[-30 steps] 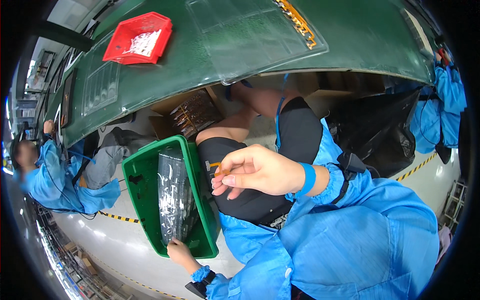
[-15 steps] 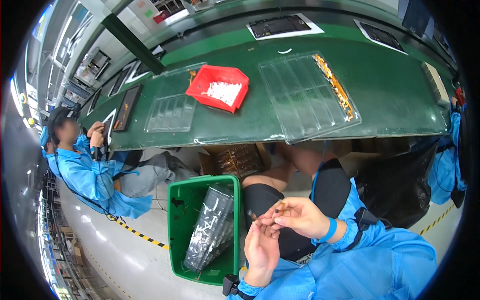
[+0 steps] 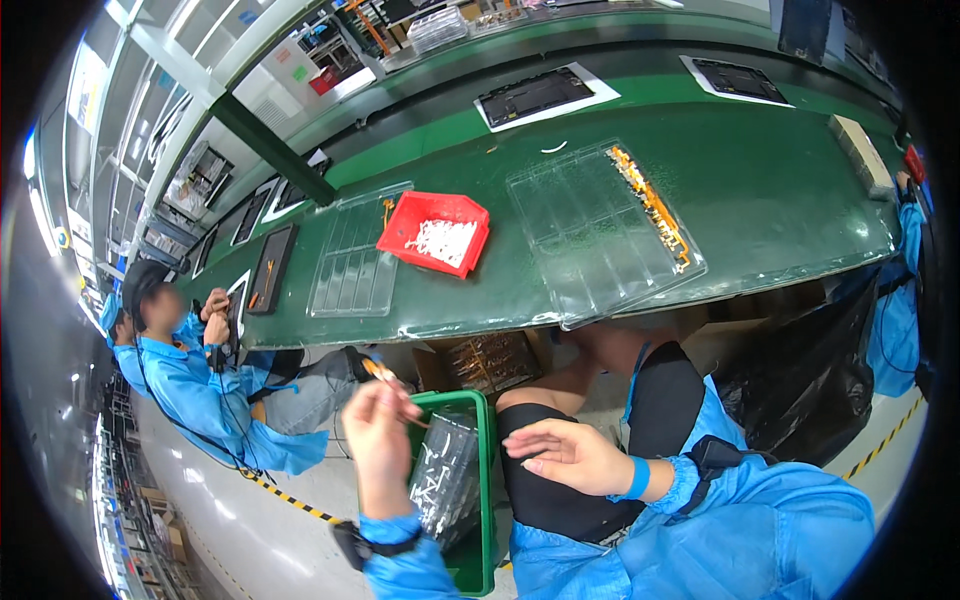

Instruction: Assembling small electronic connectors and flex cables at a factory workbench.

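My left hand [image 3: 380, 435] is raised over the left part of the green bin [image 3: 486, 490], its fingers closed on a small orange flex cable [image 3: 375, 369]. Motion smears this hand somewhat, and the cable's lower part is hidden by the fingers. To the right of the bin, above my lap, my right hand [image 3: 570, 456] holds nothing; its fingers are stretched out and a little apart. Inside the bin lie clear plastic trays [image 3: 445, 475] with white scraps on them.
On the green bench [image 3: 480, 300] stand a red bin [image 3: 410, 212] of white pieces and clear trays [image 3: 560, 220], one with a row of orange flex cables [image 3: 650, 205]. Dark panels [image 3: 535, 97] lie farther back. A co-worker [image 3: 185, 370] sits at left. A black bag [image 3: 800, 370] hangs at right.
My hands, together before, have come apart. The left one has moved left and up over the bin with the flex cable; the right one has opened. The head view has shifted slightly.
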Demonstrator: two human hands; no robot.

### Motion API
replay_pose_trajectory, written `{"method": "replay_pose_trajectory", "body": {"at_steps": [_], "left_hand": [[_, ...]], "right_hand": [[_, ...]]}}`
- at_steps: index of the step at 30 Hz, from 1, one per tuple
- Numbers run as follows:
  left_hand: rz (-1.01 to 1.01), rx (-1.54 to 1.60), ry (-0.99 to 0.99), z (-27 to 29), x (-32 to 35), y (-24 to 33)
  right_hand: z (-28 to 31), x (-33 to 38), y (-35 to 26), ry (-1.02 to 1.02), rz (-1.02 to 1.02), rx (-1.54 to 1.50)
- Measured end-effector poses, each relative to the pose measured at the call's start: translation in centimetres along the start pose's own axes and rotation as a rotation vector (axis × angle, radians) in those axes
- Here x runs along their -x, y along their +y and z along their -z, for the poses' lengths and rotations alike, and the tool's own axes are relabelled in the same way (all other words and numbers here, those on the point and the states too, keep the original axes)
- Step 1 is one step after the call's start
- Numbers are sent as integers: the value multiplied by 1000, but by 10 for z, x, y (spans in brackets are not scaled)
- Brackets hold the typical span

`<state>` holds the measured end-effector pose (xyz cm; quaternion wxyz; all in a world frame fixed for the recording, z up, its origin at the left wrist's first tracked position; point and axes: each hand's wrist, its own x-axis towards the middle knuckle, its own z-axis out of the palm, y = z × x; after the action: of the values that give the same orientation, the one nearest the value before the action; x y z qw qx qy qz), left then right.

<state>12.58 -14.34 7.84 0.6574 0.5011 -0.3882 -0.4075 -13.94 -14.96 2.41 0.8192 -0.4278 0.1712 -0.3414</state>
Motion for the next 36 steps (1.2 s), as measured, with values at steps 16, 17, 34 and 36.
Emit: {"method": "replay_pose_trajectory", "body": {"at_steps": [16,17,34,36], "left_hand": [[335,-377,-215,68,-247,-31],[334,-483,-216,66,-249,-35],[-377,-1164,52,72,-253,-52],[-435,-1031,188,72,-246,-44]], "right_hand": [[51,24,26,83,-177,179],[53,24,28,77,-160,173],[65,34,14,86,-113,282],[71,36,-12,122,-65,410]]}}
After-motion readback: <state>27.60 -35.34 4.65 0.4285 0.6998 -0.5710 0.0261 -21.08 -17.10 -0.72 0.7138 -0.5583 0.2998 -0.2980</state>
